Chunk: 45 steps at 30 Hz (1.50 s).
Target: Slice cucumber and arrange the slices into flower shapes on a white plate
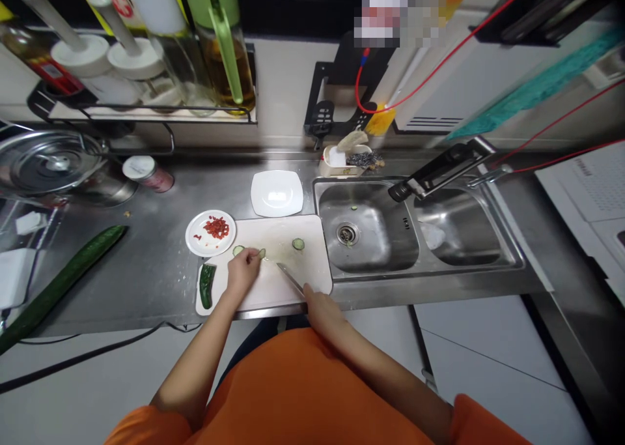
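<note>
"White is shown by the cutting board (273, 290), which is laid on the steel worktop (159, 249). With a clock face centred on that board, where is the cucumber to be found?"

"A dark-green cucumber chunk (207, 287) is placed at 8 o'clock, near the edge. Round pieces are seen too: a cucumber slice (297, 244) at 2 o'clock and a second slice (237, 250) at 10, beside the left hand (243, 270)."

"And how are the fingers held?"

"By the left ones, toward 9 o'clock, a small pale-green piece (262, 253) is pinched. By the right hand (325, 308), at 4 o'clock, the knife (290, 278) is gripped, its blade pointed toward 10. Whether the board is touched by the blade cannot be told."

"What is set around it?"

"At 10, the board's corner is overlapped by a round plate (198, 244), on which red pieces (218, 228) are scattered. At 12, a square plate (277, 187) is set just beside the far edge. At 9, well apart, a long cucumber (63, 287) is laid. Between 2 and 3, a sink (385, 253) is fitted."
</note>
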{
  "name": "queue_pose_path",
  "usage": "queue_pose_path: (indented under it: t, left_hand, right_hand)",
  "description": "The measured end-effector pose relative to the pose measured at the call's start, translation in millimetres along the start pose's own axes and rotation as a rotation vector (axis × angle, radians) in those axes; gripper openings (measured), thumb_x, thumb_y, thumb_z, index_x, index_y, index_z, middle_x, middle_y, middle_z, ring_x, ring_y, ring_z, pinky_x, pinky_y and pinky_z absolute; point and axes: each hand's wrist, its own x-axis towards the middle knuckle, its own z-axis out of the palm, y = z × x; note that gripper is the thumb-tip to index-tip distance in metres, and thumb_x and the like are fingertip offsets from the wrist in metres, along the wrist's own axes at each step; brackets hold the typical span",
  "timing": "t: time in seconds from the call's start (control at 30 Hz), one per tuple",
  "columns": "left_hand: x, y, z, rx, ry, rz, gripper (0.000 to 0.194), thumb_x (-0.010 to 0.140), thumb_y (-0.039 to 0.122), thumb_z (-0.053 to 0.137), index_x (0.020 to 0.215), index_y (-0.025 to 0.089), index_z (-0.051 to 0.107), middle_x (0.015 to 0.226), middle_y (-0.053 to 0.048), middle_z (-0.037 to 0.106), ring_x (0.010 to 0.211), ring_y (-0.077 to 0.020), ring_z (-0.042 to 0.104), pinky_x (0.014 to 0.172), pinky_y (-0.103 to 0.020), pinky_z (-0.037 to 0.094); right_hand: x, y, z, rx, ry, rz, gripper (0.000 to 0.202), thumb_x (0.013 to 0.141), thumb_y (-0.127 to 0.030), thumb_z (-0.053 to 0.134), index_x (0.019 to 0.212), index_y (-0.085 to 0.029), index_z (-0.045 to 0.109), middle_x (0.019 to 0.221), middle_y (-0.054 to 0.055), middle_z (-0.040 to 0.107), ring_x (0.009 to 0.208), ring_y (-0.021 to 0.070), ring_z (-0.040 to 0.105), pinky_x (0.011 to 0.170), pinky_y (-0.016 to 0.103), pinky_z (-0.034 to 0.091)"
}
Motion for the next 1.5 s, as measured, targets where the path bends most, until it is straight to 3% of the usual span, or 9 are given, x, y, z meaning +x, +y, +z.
queue_pose_path:
  t: [0.17, 0.3, 0.47, 0.73, 0.9, 1.07, 1.17, 1.37, 1.5]
  left_hand:
    - [7, -15, -24.0, 0.018, 0.144, -0.104, 0.024, 0.076, 0.040, 0.055, 0.083, 0.019, 0.065, 0.074, -0.001, 0.068, 0.065, -0.0137, 0.058, 0.065, -0.024, 0.041]
    - [9, -23, -34.1, 0.078, 0.182, -0.139, 0.023, 0.077, 0.037, 0.053, 0.086, 0.020, 0.065, 0.077, -0.002, 0.069, 0.069, -0.0160, 0.060, 0.069, -0.026, 0.042]
    - [8, -27, -32.8, 0.157, 0.205, -0.114, 0.023, 0.079, 0.034, 0.049, 0.087, 0.020, 0.065, 0.079, -0.004, 0.069, 0.070, -0.0179, 0.060, 0.073, -0.029, 0.042]
    - [7, -25, -28.3, 0.253, 0.240, 0.042, 0.024, 0.080, 0.029, 0.046, 0.085, 0.017, 0.065, 0.082, -0.009, 0.066, 0.079, -0.0219, 0.059, 0.079, -0.034, 0.044]
    - [12, 3, -10.2, 0.151, 0.109, 0.172, 0.023, 0.080, 0.027, 0.048, 0.089, 0.019, 0.068, 0.084, -0.006, 0.067, 0.082, -0.0199, 0.059, 0.080, -0.032, 0.045]
    - [26, 47, 27.2, 0.122, -0.129, 0.260, 0.021, 0.078, 0.026, 0.055, 0.092, 0.019, 0.069, 0.088, -0.006, 0.067, 0.080, -0.0183, 0.060, 0.080, -0.031, 0.046]
    - [32, 67, 46.9, 0.158, -0.205, 0.264, 0.021, 0.077, 0.023, 0.058, 0.094, 0.019, 0.070, 0.092, -0.007, 0.066, 0.084, -0.0187, 0.060, 0.083, -0.030, 0.045]
    - [33, 79, 63.8, 0.284, -0.319, 0.293, 0.021, 0.077, 0.021, 0.054, 0.090, 0.020, 0.071, 0.092, -0.007, 0.063, 0.084, -0.0193, 0.057, 0.075, -0.029, 0.042]
    - [33, 77, 67.4, 0.279, -0.325, 0.296, 0.022, 0.077, 0.020, 0.053, 0.089, 0.021, 0.071, 0.093, -0.007, 0.062, 0.084, -0.0180, 0.057, 0.074, -0.028, 0.041]
  right_hand:
    - [-1, -1, 0, -0.002, 0.013, 0.021, 0.038, 0.086, -0.007, 0.035, 0.123, -0.016, 0.042, 0.096, 0.012, 0.063, 0.093, 0.0226, 0.061, 0.068, 0.027, 0.039]
    - [1, 0, 2, -0.007, 0.027, 0.017, 0.039, 0.086, -0.006, 0.034, 0.122, -0.016, 0.042, 0.094, 0.011, 0.063, 0.091, 0.0219, 0.061, 0.067, 0.026, 0.038]
    - [4, 4, 7, 0.002, 0.026, 0.015, 0.043, 0.083, -0.005, 0.037, 0.124, -0.017, 0.041, 0.096, 0.010, 0.063, 0.089, 0.0209, 0.061, 0.068, 0.026, 0.038]
    - [0, 0, 2, 0.009, 0.007, 0.014, 0.048, 0.079, -0.001, 0.036, 0.124, -0.016, 0.043, 0.096, 0.011, 0.065, 0.093, 0.0229, 0.062, 0.070, 0.028, 0.041]
    - [0, -1, 4, 0.032, 0.022, 0.034, 0.051, 0.082, -0.003, 0.036, 0.129, -0.021, 0.041, 0.100, 0.010, 0.066, 0.097, 0.0233, 0.062, 0.075, 0.030, 0.044]
    - [1, -1, 6, -0.002, 0.018, 0.037, 0.053, 0.084, -0.004, 0.037, 0.135, -0.017, 0.036, 0.101, 0.014, 0.065, 0.100, 0.0250, 0.061, 0.076, 0.032, 0.046]
    - [1, -1, 9, -0.014, 0.030, 0.033, 0.054, 0.084, -0.003, 0.035, 0.136, -0.016, 0.033, 0.100, 0.015, 0.065, 0.101, 0.0244, 0.061, 0.077, 0.033, 0.046]
    - [3, 2, 12, 0.008, 0.045, 0.020, 0.056, 0.084, -0.003, 0.035, 0.139, -0.015, 0.031, 0.101, 0.016, 0.065, 0.100, 0.0247, 0.062, 0.078, 0.034, 0.047]
    - [3, 3, 10, 0.012, 0.035, 0.010, 0.054, 0.085, -0.003, 0.035, 0.138, -0.015, 0.032, 0.098, 0.016, 0.066, 0.099, 0.0252, 0.063, 0.077, 0.034, 0.047]
